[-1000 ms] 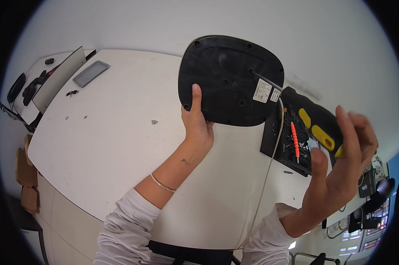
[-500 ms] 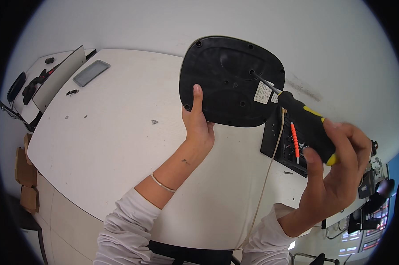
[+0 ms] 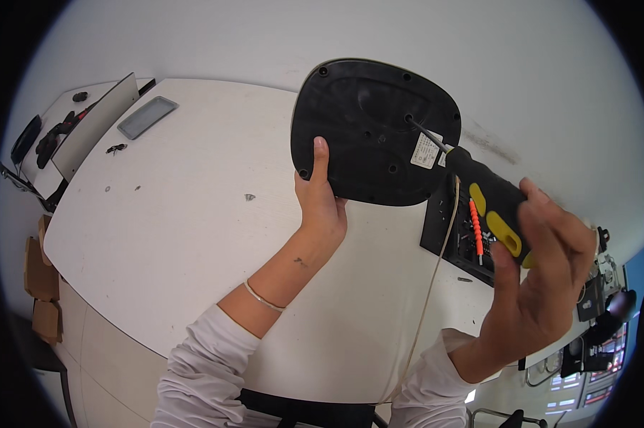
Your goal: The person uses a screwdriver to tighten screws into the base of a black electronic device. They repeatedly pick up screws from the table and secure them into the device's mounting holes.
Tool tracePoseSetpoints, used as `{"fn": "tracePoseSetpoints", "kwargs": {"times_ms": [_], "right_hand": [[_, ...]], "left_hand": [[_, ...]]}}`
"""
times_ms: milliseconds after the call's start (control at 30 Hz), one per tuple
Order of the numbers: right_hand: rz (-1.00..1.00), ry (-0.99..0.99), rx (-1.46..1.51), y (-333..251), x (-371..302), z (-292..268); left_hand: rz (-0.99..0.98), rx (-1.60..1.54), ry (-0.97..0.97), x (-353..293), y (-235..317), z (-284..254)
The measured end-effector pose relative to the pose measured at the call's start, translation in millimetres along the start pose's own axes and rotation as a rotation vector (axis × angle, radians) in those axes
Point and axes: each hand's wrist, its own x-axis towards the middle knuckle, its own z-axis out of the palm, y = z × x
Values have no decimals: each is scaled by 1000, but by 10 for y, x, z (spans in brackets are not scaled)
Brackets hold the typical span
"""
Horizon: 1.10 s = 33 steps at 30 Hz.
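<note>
My left hand (image 3: 323,196) grips the lower left edge of a flat black plastic housing (image 3: 343,153) with rounded corners. The thumb lies across its face and the other fingers are hidden behind it. Several screw holes line the rim, and a white label (image 3: 426,150) is stuck near the right side. A black and yellow screwdriver (image 3: 489,187) is held by its handle in the fingers of my right hand (image 3: 539,285). Its tip sits in a hole in the upper right part of the housing, which is raised above the table.
On the white table (image 3: 193,242), a black tray (image 3: 439,232) of small parts with an orange flexible bit extension (image 3: 477,227) lies at right. A pale cord (image 3: 430,292) hangs past it. A grey tray (image 3: 148,118) lies far left, cardboard boxes (image 3: 43,278) beside the table.
The screwdriver handle has turned about its axis, bringing more yellow into sight. My right fingers have shifted on it; the housing and my left hand have hardly moved.
</note>
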Motion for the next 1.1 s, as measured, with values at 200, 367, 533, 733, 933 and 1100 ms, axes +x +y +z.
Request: {"fn": "tracePoseSetpoints", "kwargs": {"times_ms": [200, 367, 533, 733, 933, 1100], "right_hand": [[52, 156, -58, 64, 32, 174], [63, 80, -145, 163, -102, 78], [167, 128, 81, 120, -17, 78], [236, 168, 48, 136, -146, 100], [163, 126, 169, 94, -495, 110], [200, 74, 129, -152, -740, 95]], "left_hand": [[8, -2, 5, -1, -2, -3], [11, -36, 20, -9, 8, -15], [15, -83, 3, 7, -23, -28], [-8, -49, 11, -59, -45, -36], [-120, 103, 29, -92, -39, -268], [-171, 195, -15, -268, -80, -393]]}}
